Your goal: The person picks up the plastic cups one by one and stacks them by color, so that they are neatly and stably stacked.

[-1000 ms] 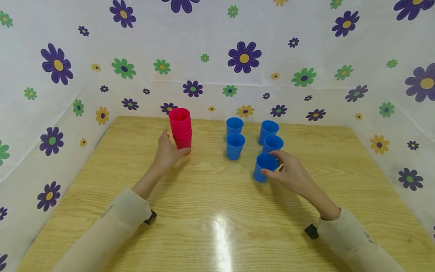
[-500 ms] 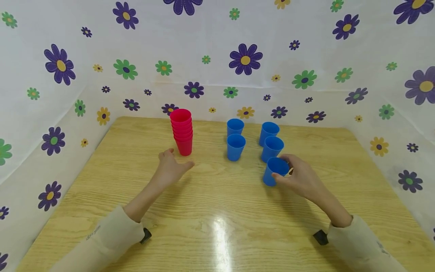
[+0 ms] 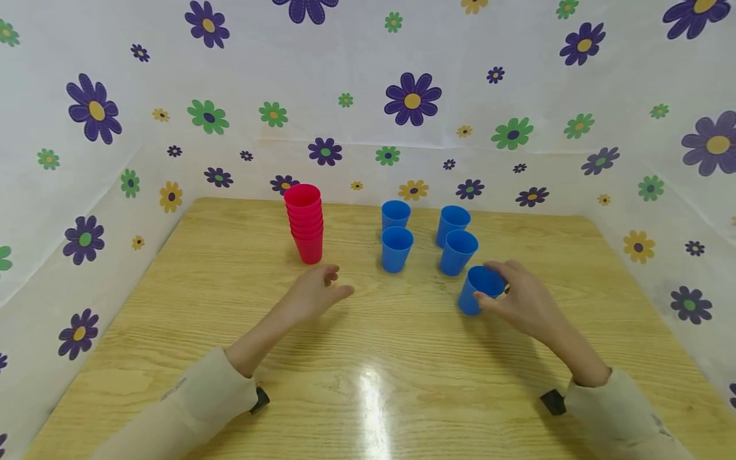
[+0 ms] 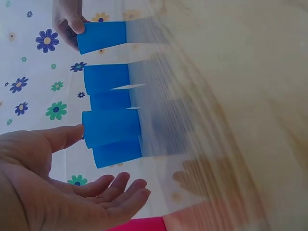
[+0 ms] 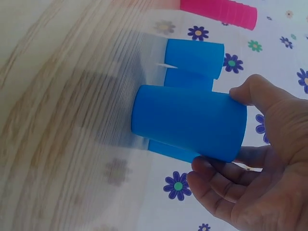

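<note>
In the head view my right hand (image 3: 526,300) holds a blue cup (image 3: 473,297) by its upper part, thumb on the near side and fingers at the far side. The right wrist view shows that cup (image 5: 187,120) upright, its base at or close to the table. My left hand (image 3: 313,294) hovers over the table with nothing in it, thumb and fingers spread apart. Just behind it stands a tall stack of nested red cups (image 3: 307,233). In the left wrist view, the left hand (image 4: 72,187) has only air between thumb and fingers.
Two blue cups stand in a left file, the front one (image 3: 397,250) before the rear one (image 3: 395,214). Two more form a right file, a nearer cup (image 3: 458,253) and a farther cup (image 3: 452,223). A flower-printed cloth (image 3: 345,64) walls the wooden table (image 3: 322,396).
My left hand has come away from the red stack and moved right and nearer. My right hand has shifted the blue cup to the right, away from the cups behind.
</note>
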`<state>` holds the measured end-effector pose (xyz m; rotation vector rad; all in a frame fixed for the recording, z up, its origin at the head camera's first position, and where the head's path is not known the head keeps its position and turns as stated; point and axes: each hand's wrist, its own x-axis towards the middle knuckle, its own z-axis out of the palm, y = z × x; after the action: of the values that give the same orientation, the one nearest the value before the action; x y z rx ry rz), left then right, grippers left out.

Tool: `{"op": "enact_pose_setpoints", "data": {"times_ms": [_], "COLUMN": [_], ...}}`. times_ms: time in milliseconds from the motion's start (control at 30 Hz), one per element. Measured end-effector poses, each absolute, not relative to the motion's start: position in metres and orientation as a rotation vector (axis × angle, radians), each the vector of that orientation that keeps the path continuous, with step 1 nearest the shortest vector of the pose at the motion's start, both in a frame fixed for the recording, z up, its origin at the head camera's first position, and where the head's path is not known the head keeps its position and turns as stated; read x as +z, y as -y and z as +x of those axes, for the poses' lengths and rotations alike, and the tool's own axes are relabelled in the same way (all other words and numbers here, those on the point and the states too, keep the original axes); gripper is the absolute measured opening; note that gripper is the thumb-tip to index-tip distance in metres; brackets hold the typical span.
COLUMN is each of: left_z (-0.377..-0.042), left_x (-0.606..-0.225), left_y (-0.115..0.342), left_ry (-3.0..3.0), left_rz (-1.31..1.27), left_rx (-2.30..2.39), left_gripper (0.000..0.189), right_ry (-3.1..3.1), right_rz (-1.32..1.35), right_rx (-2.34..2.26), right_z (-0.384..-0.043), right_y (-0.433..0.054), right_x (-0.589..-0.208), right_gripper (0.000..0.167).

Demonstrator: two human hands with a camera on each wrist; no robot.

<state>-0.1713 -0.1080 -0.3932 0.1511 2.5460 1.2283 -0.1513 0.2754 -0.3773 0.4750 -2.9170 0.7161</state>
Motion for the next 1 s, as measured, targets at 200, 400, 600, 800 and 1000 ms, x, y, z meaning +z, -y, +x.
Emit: {"op": "enact_pose_setpoints", "data": {"times_ms": [200, 400, 600, 800, 1000], "left_z": [-0.182, -0.193, -0.205, -0.216, -0.224], "left_x": [-0.388, -0.385, -0.387, -0.391, -0.396], "left_y": [0.091, 0.075, 0.063, 0.053, 0.045], "left_ry": [-2.539, -2.533, -2.561, -2.565, -2.556], "left_rz": [0.185, 0.220, 0.245, 0.229, 0.250], "left_rx": [1.361, 1.500, 1.580, 1.604, 1.609], "left_gripper": [0.068, 0.070, 0.072, 0.074, 0.077], "right_ry": [2.945, 2.984, 2.963, 2.930, 2.927], "right_rz": [0.393, 0.318, 0.302, 0.294, 0.266], "right_rx": [0.740, 0.895, 0.940, 0.921, 0.892], "right_z": [-0.155, -0.159, -0.162, -0.164, -0.166], "right_y": [-0.286, -0.292, -0.297, -0.298, -0.296], "right_x": [-0.379, -0.377, -0.382, -0.385, -0.384], "right_gripper": [0.064, 0.069, 0.070, 0.069, 0.069]}}
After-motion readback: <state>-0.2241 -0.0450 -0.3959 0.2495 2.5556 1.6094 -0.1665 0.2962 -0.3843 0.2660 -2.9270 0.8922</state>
